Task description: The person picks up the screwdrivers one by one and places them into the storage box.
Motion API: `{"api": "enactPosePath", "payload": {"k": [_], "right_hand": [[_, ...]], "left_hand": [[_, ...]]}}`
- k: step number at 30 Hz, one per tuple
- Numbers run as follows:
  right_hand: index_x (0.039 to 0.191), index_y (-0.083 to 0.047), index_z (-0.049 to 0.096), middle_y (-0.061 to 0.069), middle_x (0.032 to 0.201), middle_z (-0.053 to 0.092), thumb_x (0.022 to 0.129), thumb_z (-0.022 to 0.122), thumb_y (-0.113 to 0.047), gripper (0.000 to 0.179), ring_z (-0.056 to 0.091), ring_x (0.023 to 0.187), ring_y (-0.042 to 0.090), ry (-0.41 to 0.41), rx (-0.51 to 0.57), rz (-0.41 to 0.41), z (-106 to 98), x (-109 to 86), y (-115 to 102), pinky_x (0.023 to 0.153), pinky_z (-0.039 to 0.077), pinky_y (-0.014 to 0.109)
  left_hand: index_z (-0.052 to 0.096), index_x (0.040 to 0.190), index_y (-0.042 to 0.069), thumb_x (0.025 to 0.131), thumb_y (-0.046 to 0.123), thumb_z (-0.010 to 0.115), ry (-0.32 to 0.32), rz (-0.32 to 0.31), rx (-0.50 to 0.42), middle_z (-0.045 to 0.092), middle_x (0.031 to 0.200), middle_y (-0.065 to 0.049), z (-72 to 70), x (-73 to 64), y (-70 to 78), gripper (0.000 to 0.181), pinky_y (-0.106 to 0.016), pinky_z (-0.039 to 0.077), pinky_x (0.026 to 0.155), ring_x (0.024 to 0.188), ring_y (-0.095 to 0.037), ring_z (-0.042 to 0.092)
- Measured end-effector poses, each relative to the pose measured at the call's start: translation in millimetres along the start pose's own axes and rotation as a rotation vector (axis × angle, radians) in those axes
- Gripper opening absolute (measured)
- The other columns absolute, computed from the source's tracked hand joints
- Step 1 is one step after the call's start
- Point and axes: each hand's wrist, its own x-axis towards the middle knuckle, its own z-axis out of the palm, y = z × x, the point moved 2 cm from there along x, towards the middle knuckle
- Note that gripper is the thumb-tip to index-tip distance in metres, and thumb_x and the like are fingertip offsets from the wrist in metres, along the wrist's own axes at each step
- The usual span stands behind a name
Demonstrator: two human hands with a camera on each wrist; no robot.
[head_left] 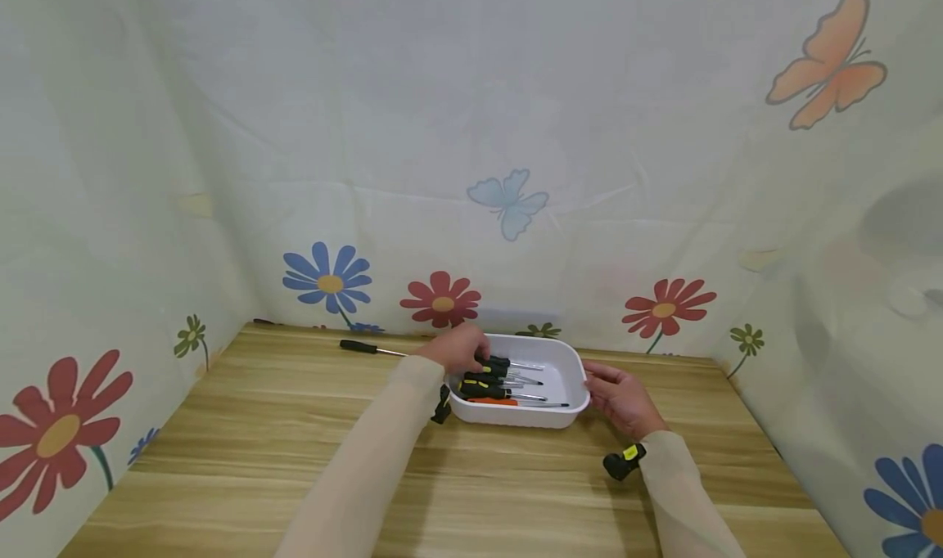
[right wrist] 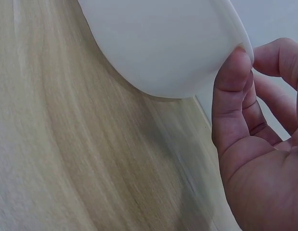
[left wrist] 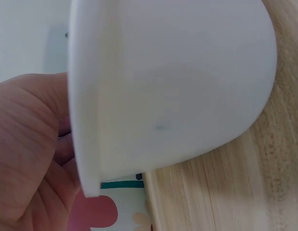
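A white plastic tray (head_left: 516, 415) sits on the table near its back edge, holding several screwdrivers with black-and-yellow handles (head_left: 482, 389) and one with an orange handle (head_left: 494, 401). Over the tray's left rim reaches my left hand (head_left: 458, 350), its fingers down among the black-and-yellow handles. In the left wrist view the tray's wall (left wrist: 177, 86) hides those fingertips, and I cannot tell whether they grip a handle. My right hand (head_left: 624, 398) holds the tray at its right end; the right wrist view shows thumb (right wrist: 233, 82) and fingers pinching the rim.
Left of the tray, a screwdriver with a black handle (head_left: 358, 345) lies on the wood-grain table (head_left: 295, 411), its shaft running toward my left hand. A flower-printed curtain (head_left: 383, 214) rises behind the table and along both sides.
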Motion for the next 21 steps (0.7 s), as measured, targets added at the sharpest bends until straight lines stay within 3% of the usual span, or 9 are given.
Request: {"api": "enactPosePath", "payload": {"k": [12, 21], "right_hand": [[0.15, -0.002, 0.049, 0.019, 0.149, 0.057, 0.103, 0.06, -0.008, 0.049, 0.071, 0.101, 0.015, 0.006, -0.025, 0.025, -1.3, 1.3, -0.7, 0.086, 0.06, 0.026], [0.15, -0.001, 0.049, 0.018, 0.145, 0.06, 0.103, 0.059, -0.006, 0.048, 0.071, 0.099, 0.015, 0.014, -0.022, 0.024, -1.9, 1.7, 0.8, 0.085, 0.061, 0.027]], "left_hand": [[0.079, 0.099, 0.016, 0.091, 0.019, 0.08, -0.051, -0.04, 0.076, 0.071, 0.095, 0.004, -6.8, -3.7, 11.3, 0.009, -0.031, 0.058, 0.088, 0.087, -0.013, 0.062], [0.08, 0.102, 0.015, 0.09, 0.02, 0.08, -0.023, -0.021, 0.081, 0.072, 0.093, 0.004, -6.7, -3.1, 6.2, 0.013, -0.033, 0.058, 0.092, 0.087, -0.014, 0.061]]}}
